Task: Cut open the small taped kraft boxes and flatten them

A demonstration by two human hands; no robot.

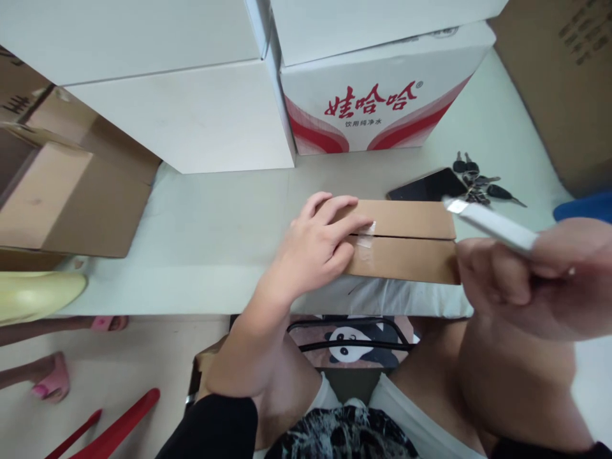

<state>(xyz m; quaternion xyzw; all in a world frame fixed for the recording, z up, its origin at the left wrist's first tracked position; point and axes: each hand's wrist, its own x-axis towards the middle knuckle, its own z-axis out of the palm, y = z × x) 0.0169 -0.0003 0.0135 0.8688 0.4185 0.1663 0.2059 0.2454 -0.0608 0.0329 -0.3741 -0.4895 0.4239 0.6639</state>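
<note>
A small brown cardboard box (pixel 406 258) lies near the front edge of the table, with a seam along its top. Clear tape (pixel 366 241) crosses the seam near the left end. My left hand (pixel 318 239) grips that end, fingers over the top and thumb at the near side. My right hand (pixel 521 287), closed and partly blurred, is at the box's right end. It holds a slim white box cutter (pixel 497 226), whose shiny tip points left above the box's far right corner.
Behind the box lie a dark phone (pixel 430 185) and several keys (pixel 473 182). White cartons (pixel 215 121) stand stacked at the back, one with red lettering (pixel 373 105). Brown cartons (pixel 95 191) are at left and a large one (pixel 559 83) at right. Another person's feet (pixel 52 379) show below left.
</note>
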